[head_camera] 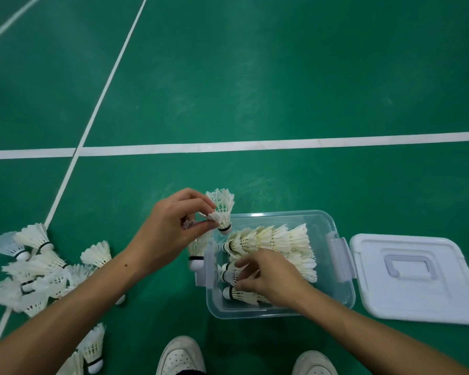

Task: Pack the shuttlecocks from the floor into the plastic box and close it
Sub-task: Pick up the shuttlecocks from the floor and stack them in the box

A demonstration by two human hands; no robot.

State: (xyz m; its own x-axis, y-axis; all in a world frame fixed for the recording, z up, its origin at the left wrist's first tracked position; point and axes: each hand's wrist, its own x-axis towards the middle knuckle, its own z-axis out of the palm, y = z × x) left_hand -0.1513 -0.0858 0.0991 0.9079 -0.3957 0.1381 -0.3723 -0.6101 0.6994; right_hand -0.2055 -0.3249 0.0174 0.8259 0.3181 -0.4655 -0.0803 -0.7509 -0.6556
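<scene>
A clear plastic box (333,296) stands open on the green floor with rows of white shuttlecocks (271,239) stacked inside. My left hand (171,228) hovers over the box's far left corner, pinching shuttlecocks (222,209); another one (197,250) hangs below the fingers. Inside the box, my right hand (268,277) rests its fingers on a shuttlecock (229,272) in a lower row. A pile of loose shuttlecocks (35,269) lies on the floor at the left. The box's pale lid (417,277) lies flat to the right of the box.
White court lines (228,146) cross the floor beyond the box. Two white shoes (180,357) show at the bottom edge. Two more shuttlecocks (92,350) lie near my left forearm at the bottom left.
</scene>
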